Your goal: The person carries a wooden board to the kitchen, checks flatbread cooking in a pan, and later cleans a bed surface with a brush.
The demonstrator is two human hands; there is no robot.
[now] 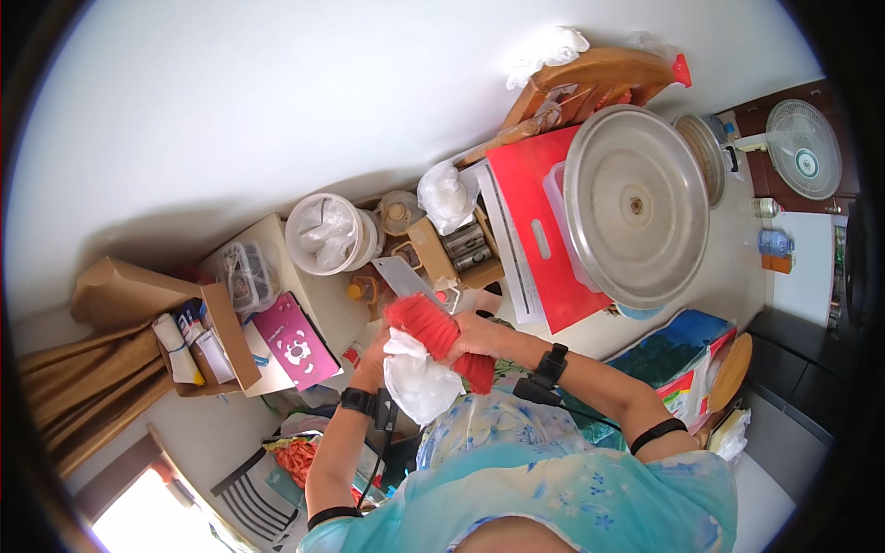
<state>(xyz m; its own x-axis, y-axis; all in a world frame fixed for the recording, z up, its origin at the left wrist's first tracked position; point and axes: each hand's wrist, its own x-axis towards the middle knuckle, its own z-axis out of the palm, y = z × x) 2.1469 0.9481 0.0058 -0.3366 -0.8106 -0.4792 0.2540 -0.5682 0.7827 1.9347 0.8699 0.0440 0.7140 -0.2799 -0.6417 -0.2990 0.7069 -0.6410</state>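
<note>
A bundle of red yarn point(424, 324) is in front of my body, its strands wound thick and fuzzy. My right hand point(481, 337) is closed round it, and a red end sticks out below the palm. A white plastic bag point(419, 380) hangs crumpled between my hands, against the yarn. My left hand point(372, 359) grips at the bag's left side, its fingers partly hidden behind the bag and yarn. Just beyond the yarn is a grey flat blade-like thing point(406, 279).
A white bucket point(323, 233) with plastic bags stands beyond my left hand. A cardboard box point(230, 336) and a pink notebook point(293, 341) are at the left. To the right a large round metal lid point(636, 205) leans by a red folder point(544, 235).
</note>
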